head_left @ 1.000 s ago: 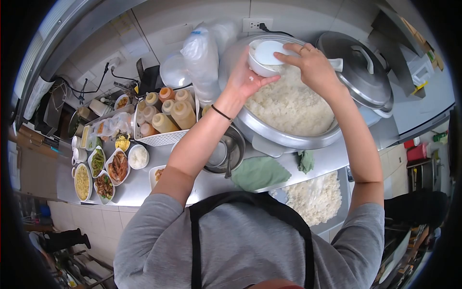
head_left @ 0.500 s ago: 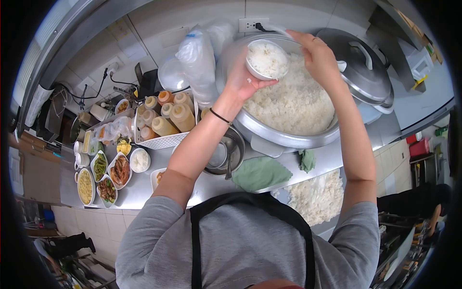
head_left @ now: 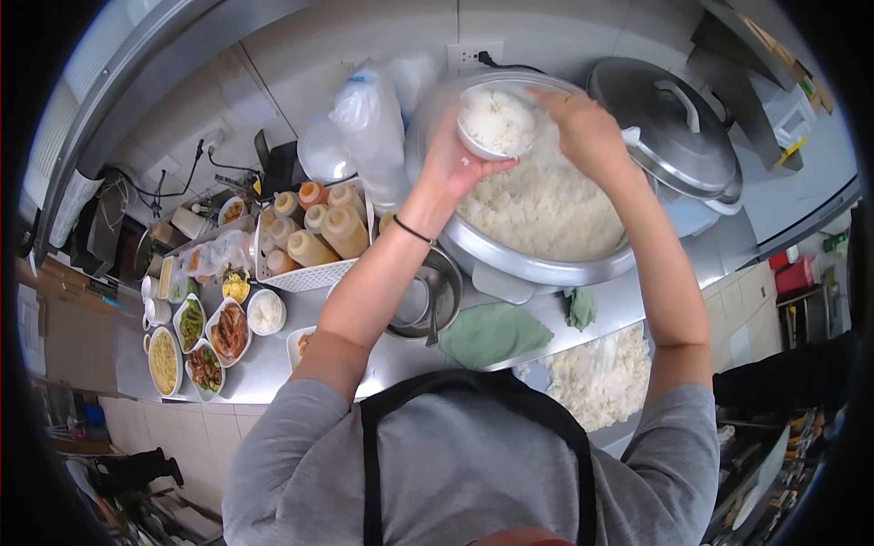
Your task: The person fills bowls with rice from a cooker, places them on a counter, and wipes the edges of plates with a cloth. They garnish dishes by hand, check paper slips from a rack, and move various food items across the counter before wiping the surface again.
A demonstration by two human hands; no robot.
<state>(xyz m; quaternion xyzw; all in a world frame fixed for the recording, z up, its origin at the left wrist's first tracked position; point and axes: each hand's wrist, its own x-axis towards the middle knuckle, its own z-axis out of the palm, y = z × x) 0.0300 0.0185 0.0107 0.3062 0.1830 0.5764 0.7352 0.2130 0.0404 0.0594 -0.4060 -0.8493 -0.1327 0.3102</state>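
Observation:
My left hand cradles a small white bowl, tilted over the left side of the rice cooker. Cooked rice is mounded in it, and a few grains stick to my palm. Beside the bowl, my right hand is closed around a white rice paddle. Only the paddle's handle end shows clearly; its blade is blurred near the bowl. Below both hands, the large silver cooker holds a deep bed of rice.
The cooker's lid rests at the right. Squeeze bottles stand in a white basket at left, near filled dishes. A metal pot with a ladle and a green cloth sit in front. More rice lies near my waist.
My right hand has come down and slightly left, bringing the paddle from above the cooker's back rim toward the bowl. The bowl in my left hand has shifted slightly left and tilts differently.

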